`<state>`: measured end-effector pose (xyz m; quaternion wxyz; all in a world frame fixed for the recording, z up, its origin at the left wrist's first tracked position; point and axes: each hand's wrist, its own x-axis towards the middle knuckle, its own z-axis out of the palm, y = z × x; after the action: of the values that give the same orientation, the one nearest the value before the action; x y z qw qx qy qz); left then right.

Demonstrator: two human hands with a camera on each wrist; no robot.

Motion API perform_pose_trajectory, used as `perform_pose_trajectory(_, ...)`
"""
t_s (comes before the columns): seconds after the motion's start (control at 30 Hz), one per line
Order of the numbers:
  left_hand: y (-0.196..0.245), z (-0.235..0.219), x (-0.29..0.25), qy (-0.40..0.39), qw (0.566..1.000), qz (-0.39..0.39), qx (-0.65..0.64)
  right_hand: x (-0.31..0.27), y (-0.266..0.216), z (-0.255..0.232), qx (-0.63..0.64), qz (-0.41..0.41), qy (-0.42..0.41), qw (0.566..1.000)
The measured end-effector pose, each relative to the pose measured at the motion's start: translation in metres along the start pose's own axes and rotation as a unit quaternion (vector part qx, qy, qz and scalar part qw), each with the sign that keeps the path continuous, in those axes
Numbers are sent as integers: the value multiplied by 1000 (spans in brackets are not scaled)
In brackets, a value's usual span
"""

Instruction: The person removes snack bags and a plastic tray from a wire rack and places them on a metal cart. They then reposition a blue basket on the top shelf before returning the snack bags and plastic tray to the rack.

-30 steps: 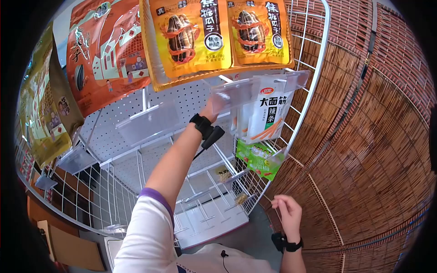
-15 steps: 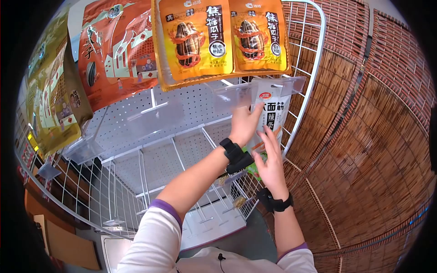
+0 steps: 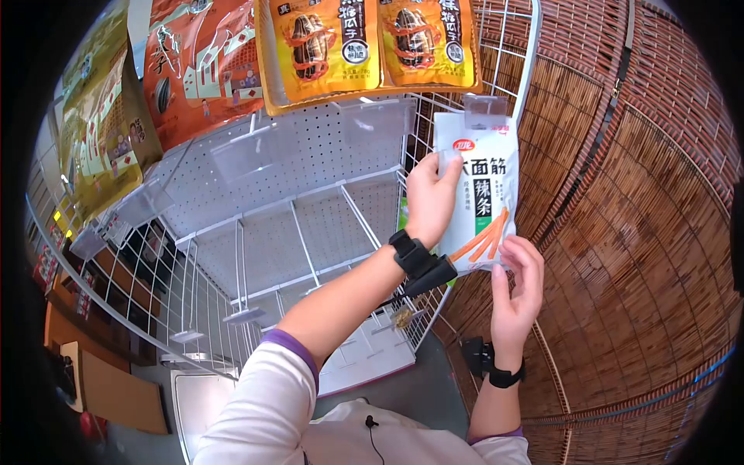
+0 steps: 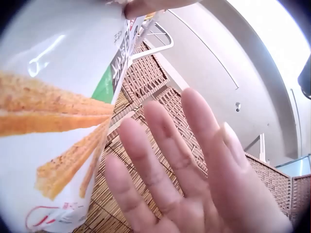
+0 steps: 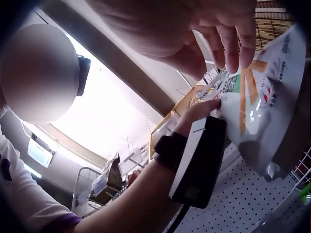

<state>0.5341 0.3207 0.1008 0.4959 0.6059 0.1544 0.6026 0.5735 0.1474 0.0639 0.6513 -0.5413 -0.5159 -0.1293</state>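
My left hand [image 3: 432,198] pinches the left side of a white bag of spicy strips [image 3: 488,182], thumb on its front near the red logo. The bag's top overlaps a clear tag holder [image 3: 486,111] on the rack. My right hand [image 3: 521,283] is at the bag's lower right corner, its fingers loosely bent and the fingertips right at the edge. In the left wrist view, the right palm [image 4: 194,208] faces the camera with fingers spread beside the bag [image 4: 43,145]. The right wrist view shows the left thumb [image 5: 209,107] on the bag [image 5: 262,107].
Caramel sunflower seed packs [image 3: 329,54], an orange-red bag [image 3: 205,77] and a gold-green bag [image 3: 105,124] hang on the upper left of the white wire rack [image 3: 519,54]. Long hooks stick out from a perforated back panel [image 3: 310,163]. A woven bamboo screen [image 3: 612,256] borders the right side.
My left hand has come from behind the left tag holder to the white bag and grips it. My right hand has risen from low right to the bag's bottom. The bag appears nearer and larger.
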Motion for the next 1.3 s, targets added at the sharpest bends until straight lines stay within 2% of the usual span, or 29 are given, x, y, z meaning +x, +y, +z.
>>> perform_pose_trajectory(0.03, -6, -2, -6, 11, 998, -50, -27, -5, 0, -7, 1, 1, -2, 1000)
perform_pose_trajectory(0.1, -12, -11, -29, 0, 999, -38, 2, -15, -1, -23, 80, 49, 22, 995)
perform_pose_trajectory(0.17, 5, -18, -64, -21, 998, -24, 60, -21, -1, -40, 79, 66, 25, 994)
perform_pose_trajectory(0.2, 12, -17, -85, -19, 1000, -4, 7, -23, 2, -48, 81, 81, 25, 993)
perform_pose_trajectory(0.27, 34, -34, -122, -66, 991, -14, 114, -26, 6, -59, 104, 121, 20, 987)
perform_pose_trajectory(0.3, 43, -40, -139, -78, 985, -20, 152, -27, 11, -65, 122, 132, -15, 984)
perform_pose_trajectory(0.37, 58, -53, -171, -87, 990, -15, 113, -36, 19, -68, 199, 127, -91, 967)
perform_pose_trajectory(0.4, 67, -60, -186, -89, 991, -43, 91, -41, 14, -69, 231, 172, -141, 947)
perform_pose_trajectory(0.43, 70, -65, -202, -85, 991, -37, 92, -49, 14, -66, 264, 211, -145, 930)
perform_pose_trajectory(0.5, 90, -79, -228, -79, 991, -48, 98, -63, 9, -52, 340, 234, -208, 887)
perform_pose_trajectory(0.57, 105, -94, -254, -50, 990, -46, 123, -98, 23, -59, 413, 334, -276, 801)
perform_pose_trajectory(0.6, 121, -83, -266, -15, 988, -83, 128, -100, 25, -67, 427, 374, -333, 753)
perform_pose_trajectory(0.63, 134, -87, -277, 5, 986, -88, 140, -110, 26, -59, 445, 395, -383, 707)
perform_pose_trajectory(0.67, 141, -114, -292, 14, 982, -85, 170, -128, 24, -29, 463, 385, -429, 674)
perform_pose_trajectory(0.8, 186, -150, -339, 157, 957, -115, 215, -153, 9, 29, 466, 387, -573, 553)
perform_pose_trajectory(0.83, 186, -92, -313, 183, 948, -125, 230, -108, 46, 6, 461, 399, -598, 520)
perform_pose_trajectory(0.87, 186, -123, -345, 232, 938, -93, 241, -128, 42, 38, 448, 273, -668, 527)
perform_pose_trajectory(0.93, 192, -136, -377, 319, 895, -87, 299, -147, 11, 67, 397, 222, -726, 516)
perform_pose_trajectory(1.0, 209, -147, -405, 375, 869, -81, 312, -176, -47, 92, 348, 170, -772, 505)
perform_pose_trajectory(1.03, 220, -152, -420, 413, 849, -81, 319, -194, -84, 96, 387, 226, -746, 492)
perform_pose_trajectory(1.07, 236, -158, -433, 431, 834, -116, 325, -211, -122, 99, 423, 287, -714, 478)
perform_pose_trajectory(1.1, 244, -160, -447, 443, 828, -111, 326, -224, -150, 104, 422, 280, -723, 470)
perform_pose_trajectory(1.17, 266, -175, -479, 439, 742, -70, 502, -257, -206, 115, 507, 219, -722, 417)
perform_pose_trajectory(1.2, 286, -180, -494, 425, 724, -102, 533, -272, -230, 119, 506, 217, -727, 411)
perform_pose_trajectory(1.23, 304, -185, -508, 433, 721, -104, 531, -287, -251, 122, 516, 194, -737, 390)
perform_pose_trajectory(1.3, 333, -192, -539, 423, 665, -118, 604, -313, -297, 122, 530, 162, -749, 362)
